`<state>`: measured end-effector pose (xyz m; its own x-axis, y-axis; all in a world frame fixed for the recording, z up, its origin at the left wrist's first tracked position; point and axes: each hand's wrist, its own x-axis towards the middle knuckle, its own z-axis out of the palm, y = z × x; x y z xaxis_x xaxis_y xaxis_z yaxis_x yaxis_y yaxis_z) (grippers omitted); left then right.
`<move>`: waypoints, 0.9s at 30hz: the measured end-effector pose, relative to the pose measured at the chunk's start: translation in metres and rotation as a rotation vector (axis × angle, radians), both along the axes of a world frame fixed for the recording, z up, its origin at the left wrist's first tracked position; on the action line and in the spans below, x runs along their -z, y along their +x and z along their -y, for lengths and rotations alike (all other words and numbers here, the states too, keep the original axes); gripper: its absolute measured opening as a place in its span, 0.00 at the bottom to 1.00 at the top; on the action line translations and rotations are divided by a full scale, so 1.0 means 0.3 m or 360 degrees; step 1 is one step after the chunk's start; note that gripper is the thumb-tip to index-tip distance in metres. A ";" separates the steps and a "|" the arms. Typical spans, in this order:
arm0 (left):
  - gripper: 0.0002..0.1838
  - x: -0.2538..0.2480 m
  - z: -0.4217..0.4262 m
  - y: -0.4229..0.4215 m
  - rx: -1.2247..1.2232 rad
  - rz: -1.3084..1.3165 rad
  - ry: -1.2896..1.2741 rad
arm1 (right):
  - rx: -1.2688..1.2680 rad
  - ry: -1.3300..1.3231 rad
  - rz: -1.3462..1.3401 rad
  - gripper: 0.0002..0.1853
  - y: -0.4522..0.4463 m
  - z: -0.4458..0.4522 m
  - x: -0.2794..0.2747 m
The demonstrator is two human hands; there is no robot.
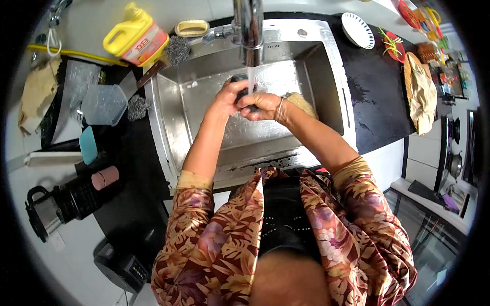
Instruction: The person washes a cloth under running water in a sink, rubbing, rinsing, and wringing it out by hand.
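My left hand and my right hand are close together over the steel sink. Both are closed around a small dark object, mostly hidden by the fingers, so its kind does not show. From the chrome faucet, a stream of water runs onto the object and the fingers. A tan, rough-textured thing lies in the sink behind my right wrist, partly covered by it.
Left of the sink are a yellow jug, grey scrubbers, a knife and a translucent container. A white bowl, a red dish and crumpled brown paper are on the right counter.
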<state>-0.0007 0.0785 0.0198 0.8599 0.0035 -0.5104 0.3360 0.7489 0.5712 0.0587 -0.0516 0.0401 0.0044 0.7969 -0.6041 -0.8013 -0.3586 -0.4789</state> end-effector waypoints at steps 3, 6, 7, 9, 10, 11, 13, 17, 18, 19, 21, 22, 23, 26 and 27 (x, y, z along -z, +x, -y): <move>0.16 0.007 0.060 0.031 -0.0111 -0.0174 0.0420 | 0.0131 -0.0255 0.0445 0.10 -0.020 -0.002 0.093; 0.20 0.082 0.088 0.056 -0.0210 -0.0328 0.0915 | 0.0209 -0.0490 0.0887 0.16 -0.024 -0.012 0.191; 0.21 0.137 0.090 0.059 -0.0238 -0.0289 0.0970 | 0.0118 -0.0564 0.1168 0.19 -0.024 -0.017 0.234; 0.22 0.210 0.106 0.065 -0.0291 -0.0206 0.1082 | -0.0068 -0.0701 0.1732 0.25 -0.018 -0.028 0.302; 0.24 0.217 0.119 0.068 -0.0302 -0.0334 0.1393 | -0.0160 -0.0767 0.2013 0.28 -0.021 -0.030 0.311; 0.24 0.224 0.139 0.066 -0.0393 -0.0354 0.1542 | -0.0105 -0.0768 0.2173 0.27 -0.029 -0.026 0.320; 0.25 0.239 0.171 0.057 -0.0579 -0.0390 0.1839 | 0.0013 -0.0763 0.2492 0.24 -0.063 -0.014 0.311; 0.24 0.220 0.108 0.042 -0.0375 -0.0160 0.1138 | -0.0006 -0.0663 0.1681 0.14 -0.030 -0.013 0.223; 0.21 0.189 0.067 0.019 -0.0311 0.0080 0.0521 | 0.0048 -0.0542 0.1033 0.11 -0.021 0.002 0.157; 0.23 0.058 0.032 -0.014 -0.0116 0.0093 0.0194 | 0.0067 -0.0403 0.0776 0.08 -0.029 0.005 0.068; 0.37 0.118 -0.023 -0.027 0.0053 0.0216 -0.0100 | 0.0044 0.0073 -0.0038 0.07 -0.025 0.000 0.024; 0.39 0.095 -0.021 -0.022 -0.0024 0.0386 -0.0335 | 0.0094 0.0154 -0.0248 0.07 -0.044 -0.008 0.022; 0.41 0.071 -0.020 -0.012 -0.0103 0.0555 -0.0567 | 0.0151 0.0333 -0.0501 0.09 -0.053 -0.017 0.013; 0.45 0.002 -0.021 0.018 -0.0133 0.0848 -0.0639 | 0.0510 0.0380 -0.0729 0.14 -0.095 -0.027 -0.078; 0.46 -0.018 -0.012 0.022 -0.0109 0.0900 -0.0566 | 0.0555 0.0397 -0.0797 0.14 -0.104 -0.029 -0.094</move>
